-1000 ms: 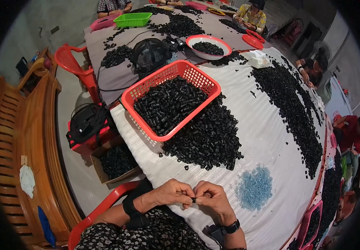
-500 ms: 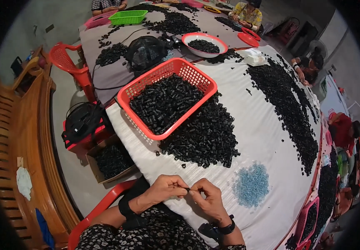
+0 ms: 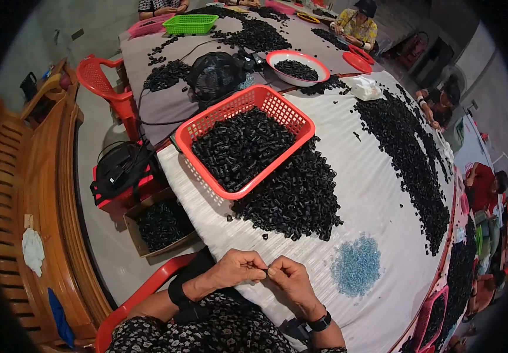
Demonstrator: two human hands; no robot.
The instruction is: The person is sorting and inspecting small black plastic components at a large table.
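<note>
Over the near edge of the white-covered table, my left hand (image 3: 240, 269) and my right hand (image 3: 292, 280) meet at the fingertips. Both are pinched closed, and whatever sits between the tips is too small or hidden to make out. Beyond them lies a heap of small black tubular plastic parts (image 3: 298, 197). A red plastic basket (image 3: 244, 195), filled with similar black parts, stands at the edge of that heap. To the right of my right hand is a pile of tiny clear bluish pieces (image 3: 356, 266).
A long spread of black parts (image 3: 404, 170) covers the table's right side. Farther back are a red-rimmed bowl (image 3: 323, 63), a black mesh-like bundle (image 3: 215, 76) and a green basket (image 3: 190, 24). A cardboard box (image 3: 142, 246) of parts stands left below the table. Other people work around the table.
The small black piece seen between my fingertips no longer shows there. My hands stay close together in nearly the same place. The whole view has shifted slightly.
</note>
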